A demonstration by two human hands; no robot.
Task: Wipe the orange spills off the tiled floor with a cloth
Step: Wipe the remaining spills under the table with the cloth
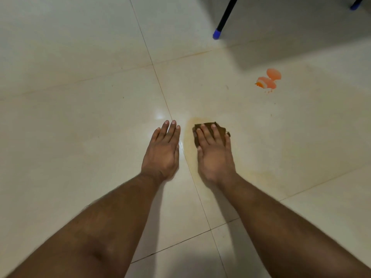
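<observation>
On the tiled floor, near the crossing of two grout lines, the right hand presses flat, fingers straight, on one dark brown cloth; the cloth lies under the fingers, its far edge showing beyond the fingertips. One left hand rests open and flat on the tile just beside it, holding nothing. A faint orange smear lies between the hands, touching the cloth. One bright orange spill sits well apart, toward the far right. Two black legs with blue tips, one nearer, stand at the far edge. The cloth's long axis cannot be told.
</observation>
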